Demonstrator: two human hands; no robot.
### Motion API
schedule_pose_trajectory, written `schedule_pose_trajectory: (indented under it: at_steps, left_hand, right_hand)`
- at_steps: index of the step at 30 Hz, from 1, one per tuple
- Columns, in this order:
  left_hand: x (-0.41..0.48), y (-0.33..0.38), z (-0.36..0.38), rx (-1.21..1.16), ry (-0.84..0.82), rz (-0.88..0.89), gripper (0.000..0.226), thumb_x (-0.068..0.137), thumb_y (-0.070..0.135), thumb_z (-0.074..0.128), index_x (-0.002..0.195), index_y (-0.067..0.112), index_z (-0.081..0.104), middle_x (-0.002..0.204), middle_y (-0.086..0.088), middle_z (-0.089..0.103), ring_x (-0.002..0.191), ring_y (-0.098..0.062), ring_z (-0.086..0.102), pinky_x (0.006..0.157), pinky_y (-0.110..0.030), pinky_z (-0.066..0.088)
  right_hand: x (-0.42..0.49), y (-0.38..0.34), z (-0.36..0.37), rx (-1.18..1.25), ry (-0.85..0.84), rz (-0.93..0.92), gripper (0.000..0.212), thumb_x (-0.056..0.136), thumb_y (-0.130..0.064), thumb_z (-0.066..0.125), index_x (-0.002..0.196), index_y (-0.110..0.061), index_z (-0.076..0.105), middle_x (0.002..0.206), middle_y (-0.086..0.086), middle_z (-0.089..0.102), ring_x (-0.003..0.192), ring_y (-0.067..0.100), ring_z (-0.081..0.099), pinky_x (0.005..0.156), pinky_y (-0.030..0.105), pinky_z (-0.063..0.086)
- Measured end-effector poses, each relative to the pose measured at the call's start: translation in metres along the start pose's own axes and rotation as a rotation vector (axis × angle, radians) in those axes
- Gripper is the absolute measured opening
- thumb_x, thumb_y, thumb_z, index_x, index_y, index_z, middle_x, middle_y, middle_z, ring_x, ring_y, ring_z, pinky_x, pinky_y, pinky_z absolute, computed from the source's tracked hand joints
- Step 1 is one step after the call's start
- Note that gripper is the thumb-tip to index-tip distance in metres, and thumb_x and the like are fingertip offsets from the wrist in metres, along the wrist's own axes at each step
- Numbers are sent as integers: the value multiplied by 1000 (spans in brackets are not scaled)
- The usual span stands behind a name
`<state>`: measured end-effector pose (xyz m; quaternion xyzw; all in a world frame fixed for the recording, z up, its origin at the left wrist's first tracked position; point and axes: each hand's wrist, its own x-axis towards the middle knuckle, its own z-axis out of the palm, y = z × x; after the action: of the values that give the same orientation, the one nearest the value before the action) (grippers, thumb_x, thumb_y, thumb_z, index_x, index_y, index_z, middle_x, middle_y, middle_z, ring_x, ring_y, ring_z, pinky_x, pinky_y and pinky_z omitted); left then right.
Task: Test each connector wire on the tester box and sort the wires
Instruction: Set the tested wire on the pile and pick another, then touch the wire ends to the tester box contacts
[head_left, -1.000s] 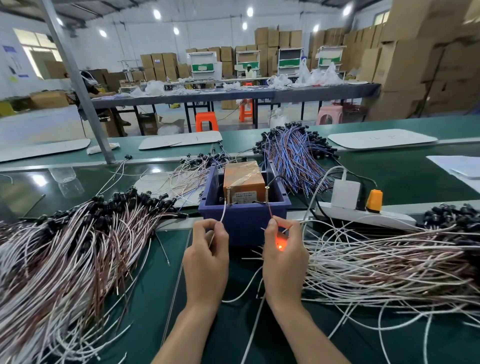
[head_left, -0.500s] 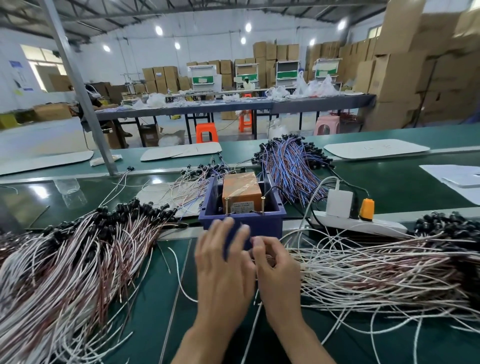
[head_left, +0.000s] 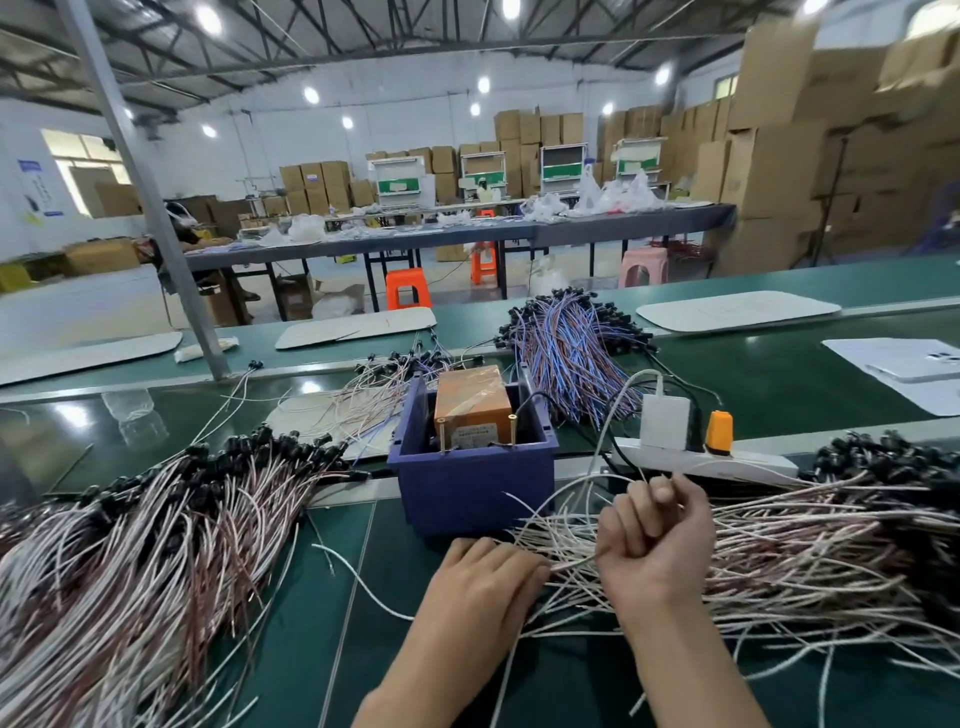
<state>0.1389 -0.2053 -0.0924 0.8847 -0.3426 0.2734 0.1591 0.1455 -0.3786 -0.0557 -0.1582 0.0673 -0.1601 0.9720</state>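
Hands, nearest you, low on the green counter (head_left: 363, 649). Your left hand (head_left: 478, 587) lies palm down over the wire tips, and I cannot tell whether it pinches any. Your right hand (head_left: 654, 545) is curled, thumb up, gripping a wire (head_left: 574, 564) that runs across to your left fingertips.

Right pile (head_left: 805, 551): a loose, crossed tangle, touching both hands.
- Hazard: lifting one strand will likely drag its neighbours along. Separate it low before raising it.

Left pile (head_left: 156, 545): dense, with black plugs at the far end.
- Hazard: a dragged tangle could sweep across and mix the two lots.

Stray wire (head_left: 363, 582): lies alone in the gap between the piles.
- Hazard: it is easily snagged or miscounted.

Open room: only the bare green strip between the left pile and the blue bin (head_left: 467, 488). Your near counter edge is out of view.

Tester box (head_left: 472, 400): orange, seated inside the bin just beyond your hands, with two upright brass pins (head_left: 441, 434) at its front.
- Hazard: the bin rim stands between your hands and the pins, so a trailing strand may catch there.

Power strip (head_left: 727, 462): just right of the bin, carrying a white charger (head_left: 665, 421) and an orange plug (head_left: 719, 426).
- Hazard: its cable droops near your right hand, and a high pull could hook it.

Blue-and-red bundle (head_left: 571, 353): behind the bin and well clear of your hands.
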Motion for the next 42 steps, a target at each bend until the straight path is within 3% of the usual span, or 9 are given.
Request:
schedule_pose_trajectory:
  at_steps: [5,10,16,21,25,27,29,33,42]
  left_hand:
    - [0,1,1,-12,89,0,28,101,37,46,96,26,71,89,17,69,72,-5,62,65,-24,49]
    - [0,3,-2,-51,160,-33,30,101,38,47,98,23,73,90,15,68,57,-7,61,40,-29,47]
    - [15,25,-6,-65,176,75,30,100,38,48,95,23,73,89,16,70,52,-5,60,38,-24,45]
    - [65,71,-8,-120,153,170,24,106,39,43,107,29,65,95,20,70,62,-2,64,46,-18,47]
    - [117,110,8,-98,140,153,27,106,40,40,105,29,64,88,15,71,60,-7,65,46,-23,47]
    - [135,122,24,-84,7,133,30,107,41,37,108,28,64,95,11,73,71,-12,69,55,-30,52]
    - [141,126,42,-46,-181,128,35,108,44,32,118,28,61,111,8,70,90,-18,69,71,-35,54]
    - [129,119,51,-26,-234,123,47,107,50,31,145,28,46,136,5,54,125,-17,50,105,-35,38]
    - [56,24,-29,-102,-57,4,34,106,35,37,132,25,57,117,7,62,107,-12,55,91,-30,45]
  right_hand:
    - [7,-23,-7,171,9,0,35,91,-22,43,56,-25,45,46,-7,21,37,9,15,34,24,15]
    - [4,-43,2,-34,12,-124,30,87,-22,49,57,-24,46,47,-7,22,39,11,14,35,25,17]
    - [-6,-88,7,-390,18,-347,47,100,-24,44,53,-24,47,47,-6,26,40,11,18,36,23,18]
    - [2,-165,19,-267,101,-500,36,95,-27,44,60,-24,54,53,-7,35,43,11,25,38,21,26]
    - [17,-218,23,-536,387,-640,24,94,-38,49,110,-26,63,109,-4,66,94,12,59,84,27,45]
    - [18,-234,13,-769,595,-726,56,93,-44,49,143,-21,49,149,9,47,128,23,48,91,31,41]
    - [5,-237,2,-978,676,-832,73,91,-47,46,157,-23,31,162,12,26,145,27,30,99,39,34]
    - [-18,-209,-22,-1259,442,-991,69,91,-43,42,156,-25,29,162,5,26,148,20,23,120,49,24]
    - [-42,-63,7,-1446,-196,-953,45,100,-29,43,145,-24,44,150,-6,42,142,8,35,118,22,24]
